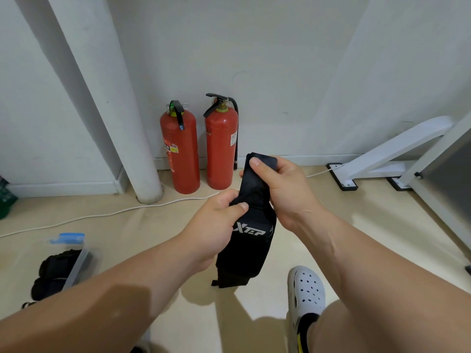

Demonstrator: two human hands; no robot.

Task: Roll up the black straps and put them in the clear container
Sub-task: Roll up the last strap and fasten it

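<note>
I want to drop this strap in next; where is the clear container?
The container sits on the floor at the head view's lower left, just left of the left forearm, with black straps against its wall.

- The black strap (251, 250) carries the brand name "XTEP" in white slanted capitals across its middle.
- The left fire extinguisher (182, 164) bears a yellow-and-white sticker (172, 148); its print is too small to read.
- The right fire extinguisher (219, 154) bears a white tag (233, 138) on its side, its print also unreadable.
</note>
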